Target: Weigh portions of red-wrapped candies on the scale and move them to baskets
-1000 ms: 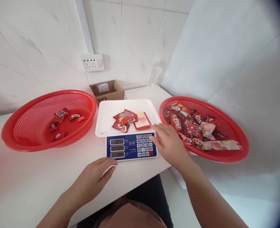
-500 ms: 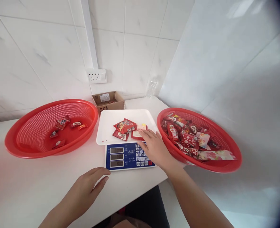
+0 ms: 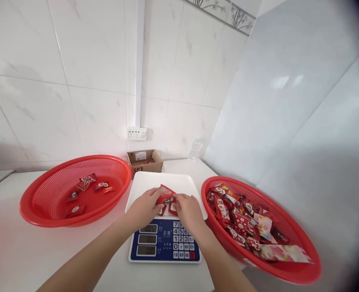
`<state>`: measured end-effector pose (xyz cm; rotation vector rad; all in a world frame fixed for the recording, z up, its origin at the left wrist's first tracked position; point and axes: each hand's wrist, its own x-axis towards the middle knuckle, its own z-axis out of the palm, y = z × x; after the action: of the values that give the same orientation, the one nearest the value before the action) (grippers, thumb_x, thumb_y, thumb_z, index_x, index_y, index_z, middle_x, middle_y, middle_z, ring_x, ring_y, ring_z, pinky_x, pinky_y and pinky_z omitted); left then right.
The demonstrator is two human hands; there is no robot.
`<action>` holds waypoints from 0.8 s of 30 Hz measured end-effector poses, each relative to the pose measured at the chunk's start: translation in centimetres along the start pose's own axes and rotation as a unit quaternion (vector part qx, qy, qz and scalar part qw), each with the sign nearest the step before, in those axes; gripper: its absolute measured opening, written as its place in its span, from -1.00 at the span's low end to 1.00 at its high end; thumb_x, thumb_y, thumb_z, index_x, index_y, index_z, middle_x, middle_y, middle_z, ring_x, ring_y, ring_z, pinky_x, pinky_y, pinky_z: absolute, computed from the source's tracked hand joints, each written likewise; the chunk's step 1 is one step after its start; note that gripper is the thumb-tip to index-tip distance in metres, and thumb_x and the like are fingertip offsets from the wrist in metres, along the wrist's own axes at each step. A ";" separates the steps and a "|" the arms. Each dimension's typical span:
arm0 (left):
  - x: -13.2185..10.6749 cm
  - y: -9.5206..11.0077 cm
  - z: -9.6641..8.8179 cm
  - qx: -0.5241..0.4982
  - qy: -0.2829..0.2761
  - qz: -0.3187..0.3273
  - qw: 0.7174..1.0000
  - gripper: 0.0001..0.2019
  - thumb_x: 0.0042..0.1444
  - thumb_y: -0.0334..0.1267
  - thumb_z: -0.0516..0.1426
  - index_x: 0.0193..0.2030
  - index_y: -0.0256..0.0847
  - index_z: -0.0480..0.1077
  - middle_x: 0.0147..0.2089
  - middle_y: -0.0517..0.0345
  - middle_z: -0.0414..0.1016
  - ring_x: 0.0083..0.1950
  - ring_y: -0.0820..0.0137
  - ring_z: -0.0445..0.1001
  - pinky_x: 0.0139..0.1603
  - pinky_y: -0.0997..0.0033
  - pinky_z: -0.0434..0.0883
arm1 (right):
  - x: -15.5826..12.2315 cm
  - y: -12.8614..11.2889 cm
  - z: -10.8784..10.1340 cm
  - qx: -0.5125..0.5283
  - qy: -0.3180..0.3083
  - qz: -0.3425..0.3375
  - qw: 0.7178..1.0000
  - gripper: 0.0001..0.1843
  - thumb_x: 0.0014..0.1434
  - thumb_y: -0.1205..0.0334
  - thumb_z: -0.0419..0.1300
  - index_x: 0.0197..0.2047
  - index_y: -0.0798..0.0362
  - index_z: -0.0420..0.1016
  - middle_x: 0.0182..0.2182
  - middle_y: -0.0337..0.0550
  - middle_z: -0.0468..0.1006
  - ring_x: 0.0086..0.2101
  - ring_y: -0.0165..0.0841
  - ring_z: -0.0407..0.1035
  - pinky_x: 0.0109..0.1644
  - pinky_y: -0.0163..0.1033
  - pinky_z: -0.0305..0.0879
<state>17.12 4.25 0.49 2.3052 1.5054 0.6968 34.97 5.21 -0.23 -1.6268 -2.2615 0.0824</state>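
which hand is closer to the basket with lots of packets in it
Right hand. It is at the red packet's right edge, on the side toward the fuller basket; the left hand is at the packet's left edge, farther away.

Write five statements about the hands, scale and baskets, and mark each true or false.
1. The left hand and right hand are at red packets on the white tray. True.
2. The left basket and right basket are both red. True.
3. The left basket holds more packets. False: the right basket holds more.
4. The cardboard box stands in front of the tray. False: the cardboard box is behind it.
5. The keypad is right of the displays. True.
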 end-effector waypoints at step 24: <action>0.1 -1.2 -0.7 -0.015 -0.066 0.027 0.997 -0.61 0.19 -0.23 -0.01 0.16 -0.08 0.28 0.23 0.00 0.28 0.24 0.23 0.27 0.18 0.18 0.31 | -3.9 0.8 -0.5 0.065 0.009 -0.020 0.998 -0.75 0.24 0.20 0.06 -0.12 0.02 0.53 -0.13 -0.10 0.57 -0.08 -0.21 0.39 0.08 -0.01 0.20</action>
<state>15.85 4.81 0.55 2.3278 1.3686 0.5641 36.96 1.82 -0.90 -1.5092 -2.2249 0.1989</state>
